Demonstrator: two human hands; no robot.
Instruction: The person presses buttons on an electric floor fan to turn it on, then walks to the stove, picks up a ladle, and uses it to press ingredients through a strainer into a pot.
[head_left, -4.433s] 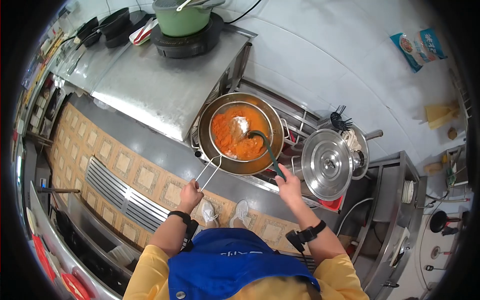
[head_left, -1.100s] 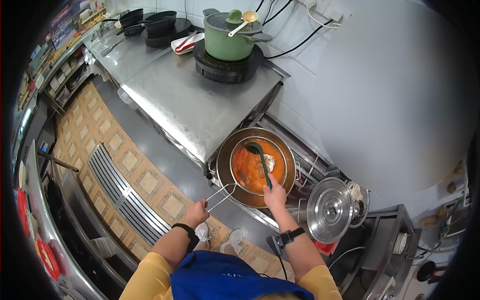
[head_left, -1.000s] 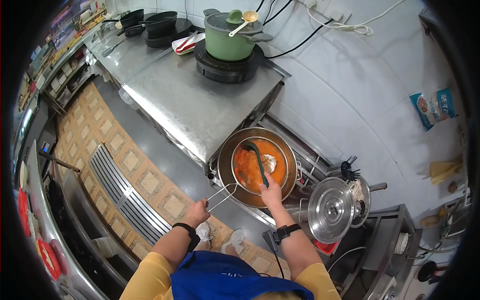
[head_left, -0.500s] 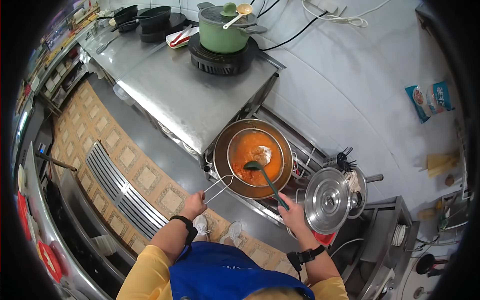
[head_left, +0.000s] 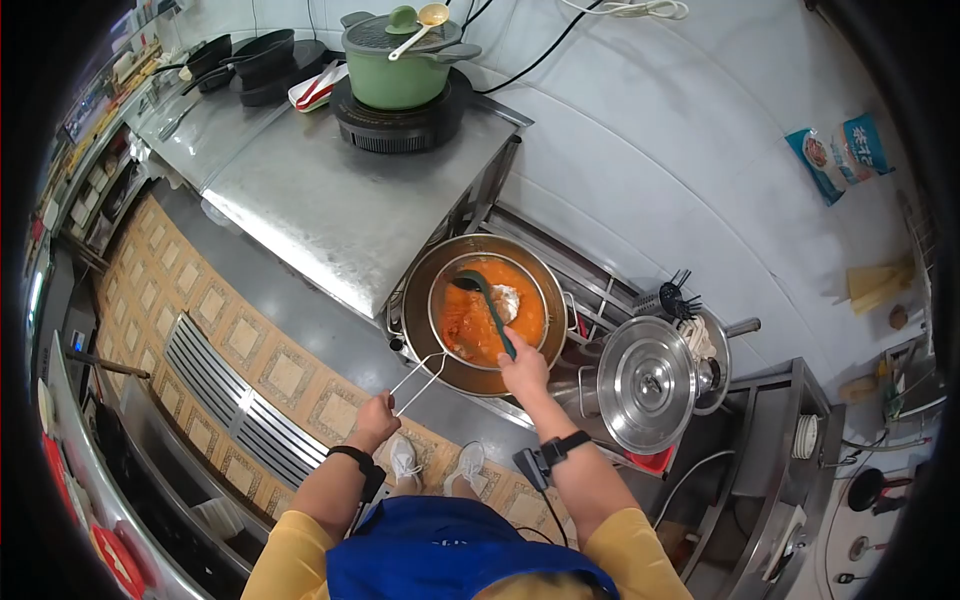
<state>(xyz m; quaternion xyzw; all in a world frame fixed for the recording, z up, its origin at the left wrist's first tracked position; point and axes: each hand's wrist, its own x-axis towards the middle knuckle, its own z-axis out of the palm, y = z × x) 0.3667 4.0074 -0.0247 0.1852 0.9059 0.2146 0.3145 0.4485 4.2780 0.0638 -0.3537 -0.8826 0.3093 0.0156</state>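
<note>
A broad, brushed stainless-steel counter (head_left: 300, 200) stretches along the wall. Just off its near right corner stands a wide, round metal pot (head_left: 414, 310) with loop handles. A round, silvery steel lid (head_left: 648, 385) sits near the pot, on the side away from the counter. Close to the counter's far right corner, a light-green lidded casserole (head_left: 395, 80) stands on a black, round electric hob (head_left: 395, 125).

Inside the pot's rim is a round, fine-mesh metal sieve (head_left: 429, 312) with a two-pronged wire handle, holding a wet, bright-orange mash (head_left: 462, 327). The left hand (head_left: 374, 422) has its fingers closed around the end of that wire handle, outside the pot's near rim. The right hand (head_left: 525, 370) is clamped on the upper handle of a long, dark-green ladle (head_left: 495, 312), whose bowl is at the sieve's far left edge, in the mash; how deep, I cannot tell. Beside the ladle's handle lies a small, white clump (head_left: 509, 300).
</note>
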